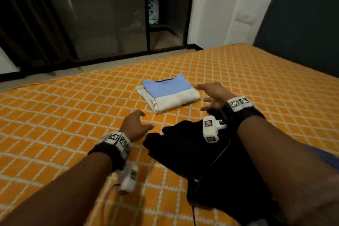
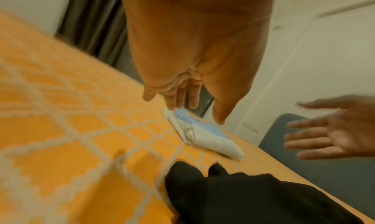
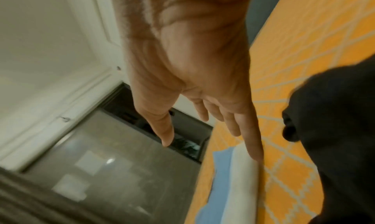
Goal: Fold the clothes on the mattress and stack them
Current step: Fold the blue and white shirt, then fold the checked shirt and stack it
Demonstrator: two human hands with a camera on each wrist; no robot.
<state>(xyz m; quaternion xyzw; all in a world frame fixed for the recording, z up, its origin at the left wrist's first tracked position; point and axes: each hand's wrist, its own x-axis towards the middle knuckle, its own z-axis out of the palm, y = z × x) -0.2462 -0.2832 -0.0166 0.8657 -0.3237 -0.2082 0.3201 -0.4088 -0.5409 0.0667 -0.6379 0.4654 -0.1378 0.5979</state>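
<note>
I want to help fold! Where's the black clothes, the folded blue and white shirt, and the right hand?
black clothes [image 1: 211, 161], head view, middle of the crumpled cloth.
folded blue and white shirt [image 1: 168, 93], head view, top face.
right hand [image 1: 213, 95], head view, its back.

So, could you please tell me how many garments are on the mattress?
3 visible: a folded blue-and-white shirt atop a folded white garment, and a crumpled black garment nearer; others may be hidden.

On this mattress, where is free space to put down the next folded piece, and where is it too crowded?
Bare orange mattress cover lies wide open left of the folded stack and the left hand. More bare cover runs beyond the stack and to the right of the right hand. It is crowded between the stack and the black garment, where both hands are.
</note>
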